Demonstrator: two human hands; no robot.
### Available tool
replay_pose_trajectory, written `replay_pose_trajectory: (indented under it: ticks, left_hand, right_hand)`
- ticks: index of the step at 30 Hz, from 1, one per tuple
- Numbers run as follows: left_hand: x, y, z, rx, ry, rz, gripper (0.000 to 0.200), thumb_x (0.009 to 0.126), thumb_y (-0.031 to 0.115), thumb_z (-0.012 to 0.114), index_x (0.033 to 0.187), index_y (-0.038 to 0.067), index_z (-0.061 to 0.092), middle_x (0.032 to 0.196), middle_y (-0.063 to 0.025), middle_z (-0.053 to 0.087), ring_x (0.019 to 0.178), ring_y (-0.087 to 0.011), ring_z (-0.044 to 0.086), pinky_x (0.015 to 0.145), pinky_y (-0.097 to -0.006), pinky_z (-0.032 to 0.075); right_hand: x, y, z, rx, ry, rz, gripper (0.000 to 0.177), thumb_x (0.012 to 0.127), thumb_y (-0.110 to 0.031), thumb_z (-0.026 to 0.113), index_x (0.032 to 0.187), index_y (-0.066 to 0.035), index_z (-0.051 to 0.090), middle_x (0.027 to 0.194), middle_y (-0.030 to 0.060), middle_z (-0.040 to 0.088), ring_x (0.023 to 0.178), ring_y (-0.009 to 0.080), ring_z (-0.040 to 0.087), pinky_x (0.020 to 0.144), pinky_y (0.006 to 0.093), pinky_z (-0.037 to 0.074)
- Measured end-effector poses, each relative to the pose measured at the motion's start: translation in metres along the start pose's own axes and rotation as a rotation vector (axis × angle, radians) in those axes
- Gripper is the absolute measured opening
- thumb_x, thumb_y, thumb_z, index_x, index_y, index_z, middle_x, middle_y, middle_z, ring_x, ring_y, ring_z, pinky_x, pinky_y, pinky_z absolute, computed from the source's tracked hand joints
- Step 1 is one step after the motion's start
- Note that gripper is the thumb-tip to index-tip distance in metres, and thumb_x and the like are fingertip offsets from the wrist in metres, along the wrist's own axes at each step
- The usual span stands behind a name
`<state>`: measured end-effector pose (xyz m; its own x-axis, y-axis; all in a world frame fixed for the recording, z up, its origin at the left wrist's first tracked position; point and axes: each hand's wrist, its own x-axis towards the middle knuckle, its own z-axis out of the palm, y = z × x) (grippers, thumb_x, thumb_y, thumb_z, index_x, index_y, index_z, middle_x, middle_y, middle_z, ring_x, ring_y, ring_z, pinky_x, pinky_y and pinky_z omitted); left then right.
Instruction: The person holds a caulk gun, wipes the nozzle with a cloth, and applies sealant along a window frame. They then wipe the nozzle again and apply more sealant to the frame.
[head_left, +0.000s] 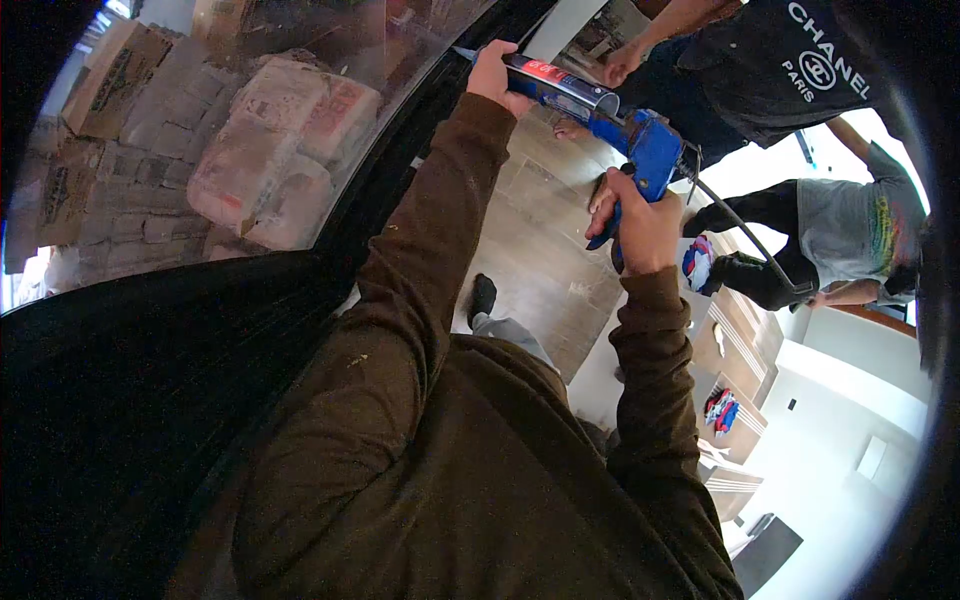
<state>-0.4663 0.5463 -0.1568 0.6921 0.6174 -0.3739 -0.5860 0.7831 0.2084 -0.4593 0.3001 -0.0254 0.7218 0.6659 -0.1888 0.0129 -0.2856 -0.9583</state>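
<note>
Head view: bare right hand is gripping handle of long blue caulking gun, fingers wrapping around it. Bare left hand is holding gun's front end, around shiny dark cylindrical cartridge with red label. Gun is lying across upper middle, tapered pale nozzle pointing at broad black frame. Beyond clear glass pane, wrapped pale bundles are sitting. Person in black printed T-shirt is standing nearby.

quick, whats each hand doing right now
Left hand: closed, holding the front end of the red-labelled cylindrical cartridge.
Right hand: closed, holding the blue pistol-grip caulking gun.
</note>
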Motion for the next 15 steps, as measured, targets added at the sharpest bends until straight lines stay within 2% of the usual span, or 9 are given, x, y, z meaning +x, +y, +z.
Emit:
replay_pose_trajectory:
  ticks: [2,7,12,15]
  left_hand:
    - [0.000,0.001,-0.002,0.015,-0.017,-0.009,0.040,0.087,0.025,0.056,0.104,-0.011,0.048,0.092,-0.0236,0.062,0.082,-0.0373,0.065,0.082,-0.0499,0.056]
    - [-0.012,0.006,-0.003,0.059,-0.022,-0.042,0.037,0.086,0.024,0.057,0.101,-0.009,0.049,0.092,-0.0229,0.062,0.080,-0.0352,0.066,0.082,-0.0471,0.057]
    - [-0.021,0.000,-0.002,0.070,0.004,0.068,0.031,0.086,0.023,0.057,0.097,-0.005,0.051,0.092,-0.0219,0.064,0.080,-0.0334,0.066,0.082,-0.0465,0.057]
    - [-0.021,0.001,-0.006,0.023,-0.021,0.017,0.031,0.086,0.022,0.057,0.100,-0.005,0.051,0.093,-0.0225,0.064,0.081,-0.0335,0.066,0.082,-0.0472,0.056]
  right_hand:
    - [0.000,0.004,0.000,0.039,0.007,-0.023,0.031,0.089,-0.015,0.064,0.064,-0.001,0.053,0.050,0.0091,0.055,0.039,0.0191,0.056,0.037,0.0326,0.046]
    - [-0.006,0.000,0.002,0.050,0.033,0.005,0.031,0.089,-0.015,0.065,0.064,-0.001,0.053,0.050,0.0092,0.055,0.038,0.0194,0.055,0.037,0.0324,0.046]
    - [-0.013,0.000,0.003,0.052,0.043,0.040,0.030,0.089,-0.015,0.065,0.065,0.000,0.054,0.050,0.0095,0.055,0.039,0.0193,0.056,0.038,0.0324,0.046]
    - [-0.017,0.001,0.003,0.070,0.035,0.040,0.028,0.089,-0.014,0.065,0.068,0.001,0.054,0.051,0.0095,0.055,0.039,0.0190,0.056,0.038,0.0324,0.046]
